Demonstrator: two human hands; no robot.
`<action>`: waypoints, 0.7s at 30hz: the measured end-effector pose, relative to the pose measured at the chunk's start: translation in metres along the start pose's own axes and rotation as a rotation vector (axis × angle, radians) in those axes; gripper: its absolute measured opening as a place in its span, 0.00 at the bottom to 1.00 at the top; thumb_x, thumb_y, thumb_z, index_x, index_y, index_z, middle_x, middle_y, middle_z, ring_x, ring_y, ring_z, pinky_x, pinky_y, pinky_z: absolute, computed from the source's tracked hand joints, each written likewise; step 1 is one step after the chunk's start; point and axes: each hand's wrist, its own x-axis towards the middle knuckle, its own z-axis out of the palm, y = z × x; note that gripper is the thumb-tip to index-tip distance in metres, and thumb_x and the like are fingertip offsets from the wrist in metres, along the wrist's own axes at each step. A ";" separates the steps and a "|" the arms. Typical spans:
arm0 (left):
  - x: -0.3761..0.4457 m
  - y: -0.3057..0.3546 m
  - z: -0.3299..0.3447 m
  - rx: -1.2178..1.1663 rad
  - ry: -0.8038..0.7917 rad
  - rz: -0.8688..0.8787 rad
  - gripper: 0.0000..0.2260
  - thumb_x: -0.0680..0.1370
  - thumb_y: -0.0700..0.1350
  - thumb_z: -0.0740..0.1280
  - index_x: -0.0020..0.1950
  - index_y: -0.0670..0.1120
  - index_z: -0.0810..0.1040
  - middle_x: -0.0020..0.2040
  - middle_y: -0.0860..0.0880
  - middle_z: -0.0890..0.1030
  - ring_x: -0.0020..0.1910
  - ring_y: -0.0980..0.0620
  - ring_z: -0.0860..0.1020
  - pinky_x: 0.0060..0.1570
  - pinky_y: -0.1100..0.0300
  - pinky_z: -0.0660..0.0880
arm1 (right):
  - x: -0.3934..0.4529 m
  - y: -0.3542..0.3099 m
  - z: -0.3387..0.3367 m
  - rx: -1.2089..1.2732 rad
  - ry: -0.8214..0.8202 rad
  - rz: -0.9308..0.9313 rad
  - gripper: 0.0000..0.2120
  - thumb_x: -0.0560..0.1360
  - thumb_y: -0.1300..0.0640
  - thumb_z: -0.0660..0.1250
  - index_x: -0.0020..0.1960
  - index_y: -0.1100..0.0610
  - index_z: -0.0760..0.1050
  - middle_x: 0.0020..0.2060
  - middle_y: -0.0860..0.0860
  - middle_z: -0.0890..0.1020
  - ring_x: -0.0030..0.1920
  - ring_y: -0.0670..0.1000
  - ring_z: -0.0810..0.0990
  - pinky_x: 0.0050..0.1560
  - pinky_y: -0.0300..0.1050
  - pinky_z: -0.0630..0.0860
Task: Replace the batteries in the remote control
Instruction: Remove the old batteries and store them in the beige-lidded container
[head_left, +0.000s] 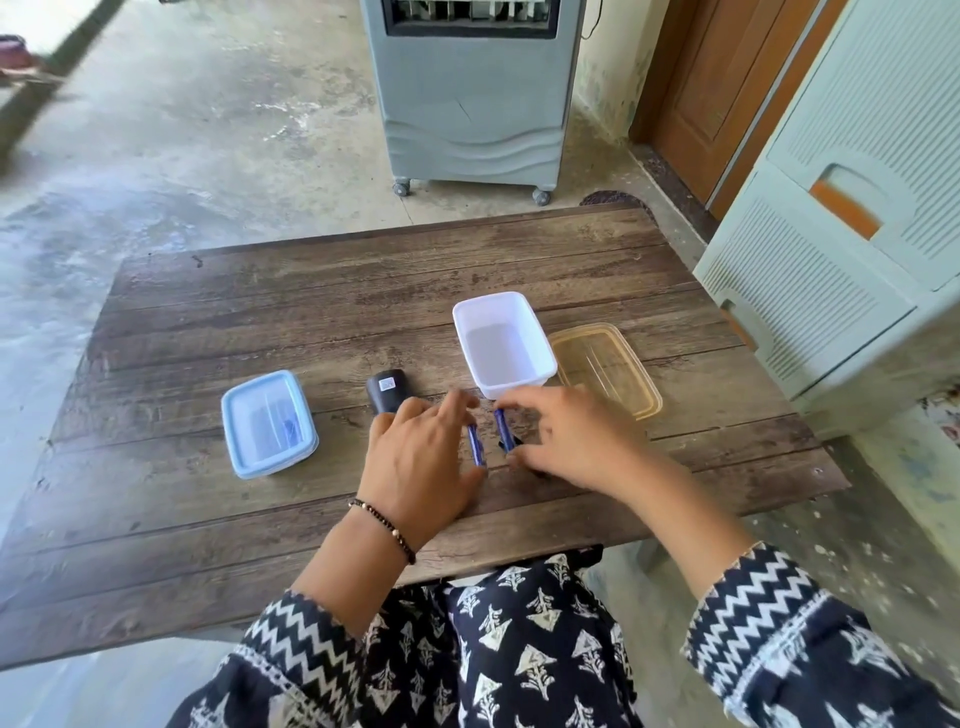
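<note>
A black remote control (385, 394) lies on the wooden table (260, 322), its near end hidden under my left hand (423, 465). My left hand pinches a blue battery (476, 446) between thumb and fingers. My right hand (569, 439) pinches a second blue battery (504, 428) the same way, just right of the first. Both batteries are low over the table, in front of a white open tub (540, 364). A small dark piece (504, 446) shows under my right hand; I cannot tell what it is.
A closed blue-lidded box (267, 423) with blue items inside sits left of the remote. A clear amber lid (605, 366) lies right of the white tub. A pale drawer cabinet (841, 218) stands at the table's right, an air cooler (470, 93) beyond it.
</note>
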 end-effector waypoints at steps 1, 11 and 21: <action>0.006 0.000 -0.006 -0.021 0.027 0.000 0.26 0.70 0.55 0.68 0.65 0.53 0.63 0.60 0.58 0.78 0.63 0.51 0.69 0.58 0.53 0.64 | 0.004 0.003 -0.006 0.006 0.030 0.010 0.25 0.68 0.46 0.72 0.63 0.41 0.70 0.28 0.41 0.70 0.34 0.48 0.74 0.36 0.42 0.74; 0.100 0.005 -0.018 0.101 0.035 0.056 0.28 0.71 0.49 0.70 0.67 0.48 0.62 0.56 0.48 0.81 0.58 0.43 0.74 0.52 0.51 0.69 | 0.074 0.014 -0.050 -0.240 0.031 0.031 0.26 0.67 0.46 0.73 0.64 0.44 0.71 0.61 0.51 0.78 0.59 0.55 0.75 0.50 0.46 0.71; 0.117 0.009 -0.002 0.216 -0.097 0.014 0.28 0.70 0.49 0.72 0.65 0.45 0.64 0.53 0.42 0.80 0.56 0.40 0.76 0.44 0.53 0.68 | 0.091 -0.001 -0.035 -0.476 -0.049 0.070 0.20 0.70 0.53 0.71 0.61 0.51 0.74 0.57 0.56 0.78 0.58 0.58 0.76 0.53 0.46 0.70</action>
